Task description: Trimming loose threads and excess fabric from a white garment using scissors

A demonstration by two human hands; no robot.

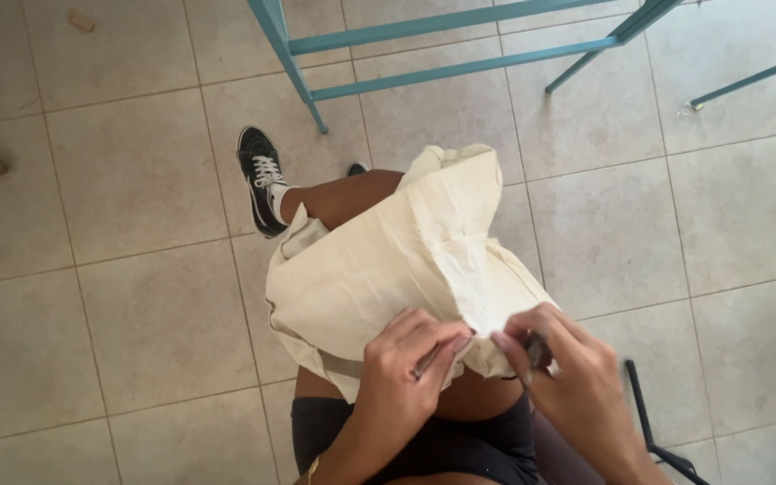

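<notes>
A cream cloth bag (388, 260) is being draped over the raised knee of a seated person, and it is being spread from the middle of the view down toward six o'clock. Its near edge is being pinched by the left hand (401, 373), whose fingers are being curled tightly onto the fabric, with a thin dark stick-like thing seen between them; what that thing is cannot be told. At about five o'clock, the same edge is being met by the right hand (577, 382), and a small dark tool (536, 350) is being clamped between its thumb and fingers, just beside the cloth. The two hands are being kept close together, with fingertips nearly touching over the bag's hem. A black sneaker (260, 180) with white laces is being rested on the beige tiled floor (136, 269) at about eleven o'clock from the bag. A teal metal frame (460, 40) is being shown at twelve o'clock, well apart from the hands. A black chair leg (644, 422) is being glimpsed at four o'clock, beside the right wrist.
</notes>
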